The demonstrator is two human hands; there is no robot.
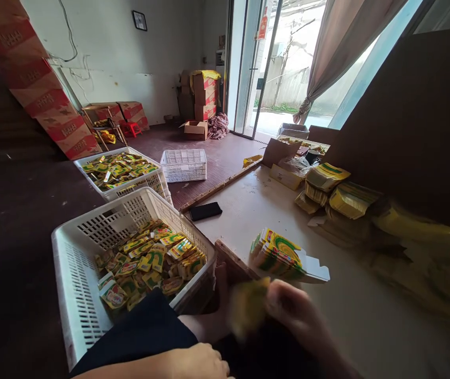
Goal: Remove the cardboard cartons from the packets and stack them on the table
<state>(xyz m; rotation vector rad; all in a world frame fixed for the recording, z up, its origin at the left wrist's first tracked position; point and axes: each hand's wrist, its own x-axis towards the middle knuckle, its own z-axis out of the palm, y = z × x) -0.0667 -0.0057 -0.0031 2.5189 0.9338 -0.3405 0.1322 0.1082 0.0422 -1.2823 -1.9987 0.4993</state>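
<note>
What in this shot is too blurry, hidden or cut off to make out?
- Head view: the yellow thing between the hands is smeared by motion; its kind is unreadable.
- Right hand: blurred, grip unclear.
- Left hand: cut by the bottom edge.
- Basket: near corner hidden by a dark sleeve.
- Packet print: too small.

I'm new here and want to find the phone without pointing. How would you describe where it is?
Start at the pale worktable on the right side of the room. Follow its left edge, along the wooden strip, toward the white baskets. The phone lies flat near that edge, screen dark. It is the only plain black slab there, while everything else around it is yellow-and-green packaging.
</note>
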